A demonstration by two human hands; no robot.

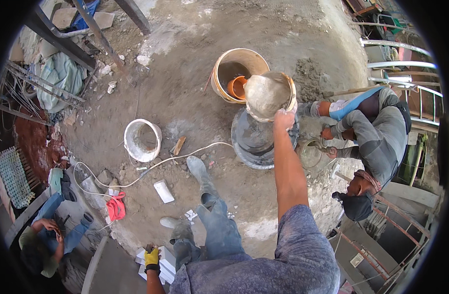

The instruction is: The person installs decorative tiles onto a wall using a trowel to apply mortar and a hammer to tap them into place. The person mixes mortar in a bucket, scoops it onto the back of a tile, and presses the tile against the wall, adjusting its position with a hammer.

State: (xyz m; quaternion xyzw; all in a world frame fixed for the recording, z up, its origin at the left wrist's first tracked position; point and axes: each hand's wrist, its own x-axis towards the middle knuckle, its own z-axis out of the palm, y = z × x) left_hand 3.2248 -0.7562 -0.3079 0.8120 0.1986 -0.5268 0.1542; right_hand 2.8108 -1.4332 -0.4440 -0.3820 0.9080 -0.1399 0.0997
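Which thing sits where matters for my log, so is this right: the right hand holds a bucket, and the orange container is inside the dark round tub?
Not quite. The head view shows the orange container inside the large pale bucket, not in the dark round tub. The right hand does hold a bucket.

A single fisheye view looks steeply down from the person's head at the ground [180, 93], past their boots [200, 172]; the right sleeve [303, 240] looms nearest, the right hand [284, 119] and tilted bucket [267, 96] lie farther off, and straight edges bow outward.
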